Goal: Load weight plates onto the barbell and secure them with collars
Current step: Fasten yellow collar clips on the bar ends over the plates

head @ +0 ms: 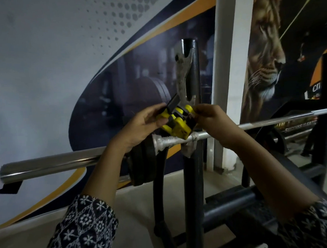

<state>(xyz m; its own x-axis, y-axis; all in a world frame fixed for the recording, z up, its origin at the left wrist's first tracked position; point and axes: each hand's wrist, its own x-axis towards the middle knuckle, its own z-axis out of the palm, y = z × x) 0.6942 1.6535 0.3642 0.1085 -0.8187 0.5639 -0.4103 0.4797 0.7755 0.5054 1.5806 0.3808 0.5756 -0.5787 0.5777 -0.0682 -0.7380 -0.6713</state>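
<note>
Patterned sleeves (84,228) aside, yellow collars (176,124) are gripped between left hand (140,123) and right hand (213,121) just above the barbell (47,165), which runs left to right, with plates (142,166) seated under the left wrist and the bare loading end lying leftward, nearer the left hand.

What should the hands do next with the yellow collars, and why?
Probably separate one of the yellow collars and take it to the free left end of the sleeve. The left hand and right hand both grip them above the bar; black plates already sit on it with nothing locking them.
</note>
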